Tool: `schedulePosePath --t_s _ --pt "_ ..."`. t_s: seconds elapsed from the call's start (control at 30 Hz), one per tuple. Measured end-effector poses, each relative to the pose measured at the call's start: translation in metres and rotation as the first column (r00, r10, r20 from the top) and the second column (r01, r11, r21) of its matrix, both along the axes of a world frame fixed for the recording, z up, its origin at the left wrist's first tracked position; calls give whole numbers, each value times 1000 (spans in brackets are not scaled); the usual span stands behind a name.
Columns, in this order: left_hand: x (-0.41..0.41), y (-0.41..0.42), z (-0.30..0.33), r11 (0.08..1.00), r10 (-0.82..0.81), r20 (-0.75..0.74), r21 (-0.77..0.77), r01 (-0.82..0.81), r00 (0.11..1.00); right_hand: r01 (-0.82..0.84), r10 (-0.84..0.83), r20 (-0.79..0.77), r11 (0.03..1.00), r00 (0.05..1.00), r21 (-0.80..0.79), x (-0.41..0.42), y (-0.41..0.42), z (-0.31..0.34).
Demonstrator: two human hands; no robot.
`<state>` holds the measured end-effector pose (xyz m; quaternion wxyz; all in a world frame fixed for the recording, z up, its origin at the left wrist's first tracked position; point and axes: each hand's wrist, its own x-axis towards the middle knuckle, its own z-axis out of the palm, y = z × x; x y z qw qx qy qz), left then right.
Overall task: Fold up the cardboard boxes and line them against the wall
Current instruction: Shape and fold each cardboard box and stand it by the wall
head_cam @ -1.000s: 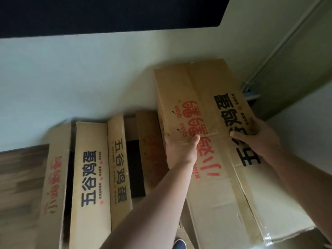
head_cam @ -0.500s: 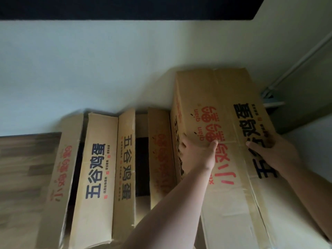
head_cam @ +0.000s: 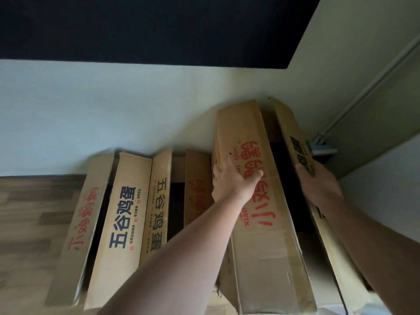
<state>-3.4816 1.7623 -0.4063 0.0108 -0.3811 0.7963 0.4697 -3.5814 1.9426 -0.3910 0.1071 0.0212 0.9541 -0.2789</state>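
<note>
against the pale wall [head_cam: 113,105], at the right end of the row, the left hand [head_cam: 234,178] lies on the red-printed panel of the cardboard box [head_cam: 256,201], thumb hooked over the top face and fingers wrapped round the panel's left edge, so it holds that panel. the right hand [head_cam: 318,185] grips the black-printed panel on the side of the box farther from the row, fingers curled over its edge. half a second ago these two panels lay as one closed face; now they stand apart with a dark gap between them, so the box has been pulled open along its seam into a hollow sleeve. my reading is that this is the step of breaking the box's shape so it can be pressed flat, and that the flattening itself is not yet done.

further out, toward the left of the held box, the other boxes [head_cam: 122,214] lean on the wall in a row, each with red or black lettering, one touching the next; they too show dark slots between their panels, so how flat they are i cannot tell. the nearest of them stands just beside the left hand. beyond the row lies the wooden floor [head_cam: 34,212]. above the wall's pale part runs a dark panel [head_cam: 159,28], and right of the held box a grey door frame [head_cam: 363,110] meets the corner.
</note>
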Motion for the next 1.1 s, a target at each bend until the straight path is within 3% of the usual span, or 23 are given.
schedulePosePath --t_s 0.23,0.43,0.7,0.93,1.1 --pt "73 -37 72 991 34 23 -128 -31 999 -200 200 -17 980 980 19 55 -67 85" --pt "191 -128 141 959 178 -58 -213 -187 982 -431 431 -11 902 902 -12 156 -192 144" --pt "462 -290 209 809 515 -107 -269 -523 851 -773 770 -67 631 635 -73 404 -402 208" --pt "774 -399 261 554 742 -176 -382 -739 647 -942 938 -110 317 329 -113 693 -559 251" --pt "958 -454 287 400 839 -180 -433 -808 513 -986 980 -170 77 102 -150 872 -645 285"
